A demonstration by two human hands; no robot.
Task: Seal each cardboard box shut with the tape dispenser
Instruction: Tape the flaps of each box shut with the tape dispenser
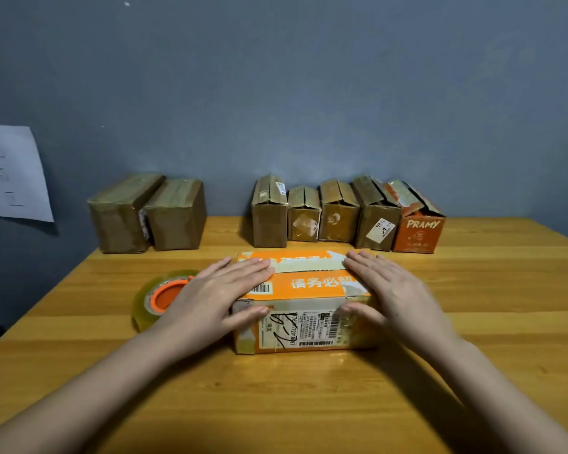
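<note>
1. Both hands down on the orange box [304, 299], centre of the wooden table [309, 404], near edge twd the person. Box's long axis runs left-right across the view.
2. Left hand [220, 290]: fingers straight, lying flat over the box's left top, thumb down the front face. Pressing, not gripping.
3. Right hand [391, 290]: same deal mirrored. Fingers flat on the right top, thumb hooked onto the front face by the shipping label [304, 327].
4. Top flaps meet along a seam running lengthwise btwn the two hands; looks like they're being held closed. No fresh tape visible across it that I can make out, so I'd judge this box not yet sealed.
5. Key relation: tape roll [159, 298], clear w/ orange core, sits on the table just left of the box, right beside the left wrist. Left hand is much nearer; right would have to cross over the box.
6. So prob. next: left goes for the tape while right keeps the flaps down, then tape runs along that left-right seam.
7. Back row by the grey wall [276, 77]: two brown boxes [148, 214] left, looking wrapped; five boxes [345, 214] right, tops w/ visible slits, the last an orange one.
8. Hard to tell: roll's right part is behind the left hand, so no cutter or handle visible. Box's ends are under the palms. Paper sheet [12, 172] on the wall, left, writing unreadable.
</note>
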